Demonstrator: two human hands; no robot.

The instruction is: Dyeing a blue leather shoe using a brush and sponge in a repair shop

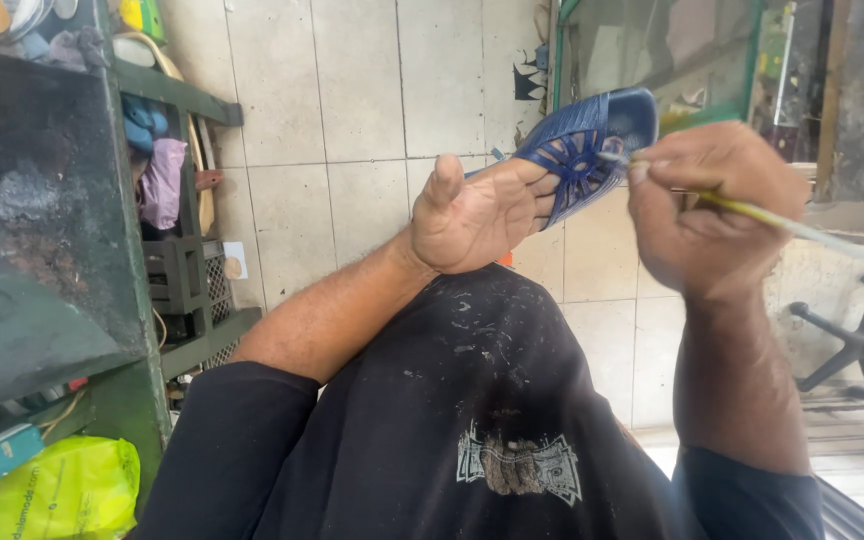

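Black cloth point(472, 420), flecked with pale spots, fills the bottom of the view nearest the camera, with both forearms rising out of it. Left hand point(477, 215) lies palm-up with fingers curled under a blue sandal point(584, 148), cradling it above the tiled floor point(352, 100). That sandal's long axis runs on a slant from lower left to upper right; its rounded end points up and right toward a green-framed glass case point(672, 50), while the other end is hidden by the fingers. Its woven straps face the camera. Right hand point(712, 205) is closed narrowly around a thin yellow-green brush point(752, 212), whose tip touches the straps and whose handle trails off to the right. At far left stands a green shelf point(177, 95), and a yellow bag point(62, 490) sits at lower left.
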